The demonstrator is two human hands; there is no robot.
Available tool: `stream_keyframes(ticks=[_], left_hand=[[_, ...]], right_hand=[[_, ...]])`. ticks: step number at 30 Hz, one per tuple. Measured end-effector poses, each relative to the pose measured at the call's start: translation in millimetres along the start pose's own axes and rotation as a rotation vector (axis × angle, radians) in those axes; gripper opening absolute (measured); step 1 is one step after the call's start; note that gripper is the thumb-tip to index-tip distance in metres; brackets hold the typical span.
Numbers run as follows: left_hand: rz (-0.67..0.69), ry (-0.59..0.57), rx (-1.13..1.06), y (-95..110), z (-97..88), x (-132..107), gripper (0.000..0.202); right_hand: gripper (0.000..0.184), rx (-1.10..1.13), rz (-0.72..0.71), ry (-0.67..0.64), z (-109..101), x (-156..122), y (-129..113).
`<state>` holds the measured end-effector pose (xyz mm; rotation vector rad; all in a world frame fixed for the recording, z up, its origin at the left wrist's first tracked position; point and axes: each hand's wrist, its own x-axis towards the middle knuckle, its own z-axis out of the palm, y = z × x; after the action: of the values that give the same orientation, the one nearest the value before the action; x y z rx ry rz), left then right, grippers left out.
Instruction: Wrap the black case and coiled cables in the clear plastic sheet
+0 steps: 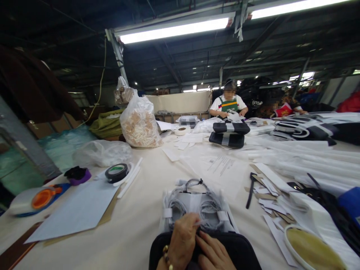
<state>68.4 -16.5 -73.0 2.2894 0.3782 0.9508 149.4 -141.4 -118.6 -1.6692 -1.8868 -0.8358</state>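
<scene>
My left hand [184,232], with a beaded bracelet at its wrist, is closed in a pinch on a small translucent strip [200,222]. My right hand [214,252] lies beside it with fingers stretched out on a black case [242,250] close to my body. Just beyond the case lies a pale, plastic-covered piece with two coils of grey cable [210,210]. White tabs [167,213] sit at its sides. A looped cable end [194,181] sticks out at its far edge. My hands hide the case's middle.
At left are white sheets [75,208], black tape [116,173] and clear tape [29,200]. A full plastic bag [140,122] stands farther back. Paper scraps [270,206] and a round yellowish dish [312,249] lie right. Black cases [227,140] are stacked ahead; a co-worker [229,103] sits beyond.
</scene>
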Motion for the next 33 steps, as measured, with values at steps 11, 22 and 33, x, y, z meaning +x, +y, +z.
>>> stream_keyframes(ticks=[11, 22, 33], left_hand=[[-0.135, 0.025, -0.086, 4, -8.1, -2, 0.023], [-0.019, 0.002, -0.027, 5, -12.9, 0, 0.027], [0.291, 0.007, 0.263, 6, -7.2, -9, 0.043]], right_hand=[[0.013, 0.068, 0.236, -0.121, 23, 25, -9], [0.011, -0.023, 0.445, -0.116, 25, 35, -17], [0.017, 0.193, 0.428, 0.05, 11, 13, -12]])
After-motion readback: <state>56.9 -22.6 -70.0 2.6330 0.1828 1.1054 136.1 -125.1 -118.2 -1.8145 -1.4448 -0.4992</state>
